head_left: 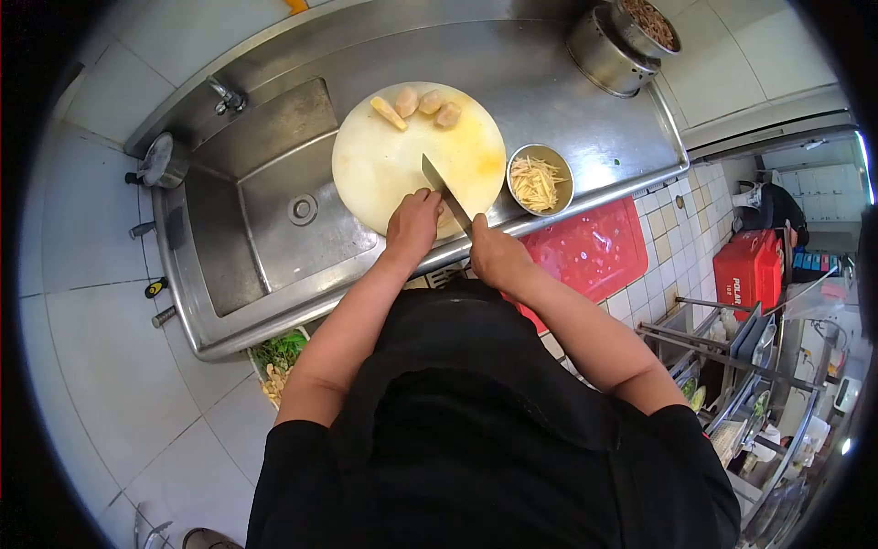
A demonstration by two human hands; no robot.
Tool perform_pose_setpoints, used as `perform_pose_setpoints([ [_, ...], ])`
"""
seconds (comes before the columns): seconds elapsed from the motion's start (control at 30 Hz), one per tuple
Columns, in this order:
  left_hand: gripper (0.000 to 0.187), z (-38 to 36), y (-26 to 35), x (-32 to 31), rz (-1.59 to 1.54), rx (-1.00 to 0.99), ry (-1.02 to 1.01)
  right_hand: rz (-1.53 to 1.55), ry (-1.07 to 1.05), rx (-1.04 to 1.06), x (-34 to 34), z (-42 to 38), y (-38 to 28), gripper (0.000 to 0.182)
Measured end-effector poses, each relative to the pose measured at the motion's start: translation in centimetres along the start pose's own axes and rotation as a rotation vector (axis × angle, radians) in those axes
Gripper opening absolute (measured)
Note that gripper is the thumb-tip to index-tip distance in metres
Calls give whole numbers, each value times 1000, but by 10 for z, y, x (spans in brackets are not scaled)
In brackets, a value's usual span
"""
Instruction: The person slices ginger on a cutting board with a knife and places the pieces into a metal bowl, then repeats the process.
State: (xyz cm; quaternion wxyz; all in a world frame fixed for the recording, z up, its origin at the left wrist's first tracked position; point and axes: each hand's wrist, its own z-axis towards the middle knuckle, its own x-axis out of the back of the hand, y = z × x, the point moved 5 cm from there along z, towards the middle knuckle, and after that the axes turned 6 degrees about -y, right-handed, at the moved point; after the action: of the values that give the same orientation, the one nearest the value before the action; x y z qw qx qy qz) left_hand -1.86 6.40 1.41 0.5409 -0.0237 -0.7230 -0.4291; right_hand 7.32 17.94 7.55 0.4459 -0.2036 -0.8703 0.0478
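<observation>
My right hand (498,254) grips the handle of a kitchen knife (443,186), its blade angled up and left across the round white cutting board (366,188). Close against the blade, my left hand (416,224) has its fingers curled down onto the board's near edge. Under those fingers a pale yellow piece of ginger (446,222) shows in part; my hand and the knife hide the rest. Several peeled ginger pieces (407,102) lie along the board's far side. Right of the board, a metal bowl (569,183) holds thin pale yellow strips (536,182).
Left of the board is a steel sink basin (274,220) under a tap (227,97). Steel pots (611,55) stand at the counter's far right. Below the counter sits a red lid or board (594,247). A red cooler (748,270) and metal racks (759,366) are further right.
</observation>
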Motion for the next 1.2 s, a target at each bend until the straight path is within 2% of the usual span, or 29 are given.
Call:
perform_pose_setpoints([
  [0.13, 15, -5, 1, -6, 0, -31, 3, 56, 39, 8, 13, 13, -3, 22],
  [0.2, 13, 0, -1, -2, -28, -76, 106, 28, -2, 34, 41, 16, -19, 21],
  [0.3, 20, 0, -3, -3, -3, -48, 50, 36, -24, 0, 25, 1, -11, 21],
  [0.43, 21, 2, 1, 2, -2, -9, 11, 62, 10, -25, -3, 7, 0, 22],
  [0.5, 20, -2, 3, 3, -9, -36, 39, 76, 94, 60, 8, 22, -1, 23],
  [0.57, 21, 6, -2, -1, 3, -51, 60, 42, 3, 30, 41, 18, -17, 23],
  [0.7, 21, 1, -2, -1, 7, -35, 38, 31, -53, -13, 15, 2, -9, 23],
  [0.77, 21, 0, 2, 3, -4, -12, 25, 99, -13, -68, -10, 9, 4, 25],
  [0.9, 21, -5, -2, -3, 2, -16, -15, 67, 39, 59, 27, 24, -8, 26],
  [0.93, 21, 2, -2, -2, 2, -21, 1, 49, -28, 18, 40, 22, -15, 27],
  [1.07, 21, 1, -2, -1, -16, -31, 44, 59, -38, -16, 18, -1, -10, 26],
  [1.17, 22, 1, -2, 0, -11, 6, -8, 66, -35, -58, -7, 9, 0, 27],
  [1.2, 22, 6, -4, 1, -2, -1, -5, 74, 30, 7, -8, 18, 1, 27],
])
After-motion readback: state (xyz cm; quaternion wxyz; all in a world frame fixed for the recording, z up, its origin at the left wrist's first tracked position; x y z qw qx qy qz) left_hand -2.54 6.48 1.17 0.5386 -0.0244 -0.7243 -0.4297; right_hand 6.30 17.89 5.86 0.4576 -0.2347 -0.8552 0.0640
